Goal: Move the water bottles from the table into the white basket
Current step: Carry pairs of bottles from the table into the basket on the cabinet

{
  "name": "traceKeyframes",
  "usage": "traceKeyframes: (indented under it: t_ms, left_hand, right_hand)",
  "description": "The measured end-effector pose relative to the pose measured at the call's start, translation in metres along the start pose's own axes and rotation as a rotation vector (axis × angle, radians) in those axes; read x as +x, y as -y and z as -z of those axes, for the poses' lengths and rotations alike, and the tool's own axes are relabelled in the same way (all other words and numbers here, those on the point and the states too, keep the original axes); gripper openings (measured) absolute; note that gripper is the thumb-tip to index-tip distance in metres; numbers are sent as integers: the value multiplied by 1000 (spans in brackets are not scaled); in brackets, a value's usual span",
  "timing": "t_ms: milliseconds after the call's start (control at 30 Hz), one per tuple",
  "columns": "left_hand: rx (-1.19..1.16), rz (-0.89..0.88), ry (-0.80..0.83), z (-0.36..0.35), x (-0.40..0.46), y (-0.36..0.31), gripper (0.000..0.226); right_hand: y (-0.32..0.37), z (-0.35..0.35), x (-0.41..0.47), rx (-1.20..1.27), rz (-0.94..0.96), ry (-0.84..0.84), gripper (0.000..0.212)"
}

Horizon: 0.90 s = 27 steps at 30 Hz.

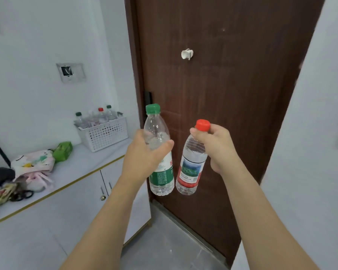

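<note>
My left hand (144, 158) grips the middle of a clear bottle with a green cap and green label (160, 172), held upright in the air. My right hand (219, 147) holds a red-capped bottle with a red label (190, 172) by its neck, tilted slightly. Both bottles hang side by side in front of the brown door, to the right of the cabinet. The white perforated basket (105, 135) stands on the cabinet top at the far end, left of my hands. Several bottles (101, 115) with green and red caps stand inside it.
A white cabinet top (72, 168) with a gold edge carries a green packet (63, 151), a patterned cloth bag (33, 162) and dark items at the left. The brown door (222, 94) is straight ahead. A white wall (310, 152) stands at the right.
</note>
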State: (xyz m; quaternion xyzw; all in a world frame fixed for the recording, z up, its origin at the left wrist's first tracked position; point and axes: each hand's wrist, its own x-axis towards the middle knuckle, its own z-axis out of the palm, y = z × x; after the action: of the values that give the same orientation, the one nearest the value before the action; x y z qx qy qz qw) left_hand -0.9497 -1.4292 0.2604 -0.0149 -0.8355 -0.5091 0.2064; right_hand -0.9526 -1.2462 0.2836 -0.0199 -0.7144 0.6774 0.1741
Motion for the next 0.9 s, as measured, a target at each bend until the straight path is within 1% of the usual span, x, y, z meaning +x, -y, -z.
traceKeyframes:
  t_ms: [67,200,300,367,500,567,667,733,800,900]
  left_hand:
    - [30,20,1,4,34,23,62]
    - [46,27,-54,8,109,64,55]
    - [112,17,-117,19,174,80,75]
    - [162,23,-129,30,217,88,82]
    - [223,24,-175,58,293,109,65]
    - [182,51,-215,73,327,123,62]
    - [28,78,-266,94,382,150,52]
    - [-69,62,-289,108,417,169,45]
    - [-126,60,-268,120,453,191,44]
    - [-186,85,-201,131,505,223,49]
  right_hand:
    - [-15,-32,31,17,-9,37,12]
    - [-43,-96,104,33,10,116,9]
    - [-46,-144,165,65,26,154,9]
    - [-42,-178,206,89,61,185,9]
    - [-31,-252,278,102,121,235,12]
    - [-30,-287,308,131,135,271,14]
    - [-34,-335,351,147,158,302,11]
    - [-39,-367,378,168,149,314,13]
    - [-47,-400,405,182,140,302,15]
    - [-59,-448,442,165,119,287,11]
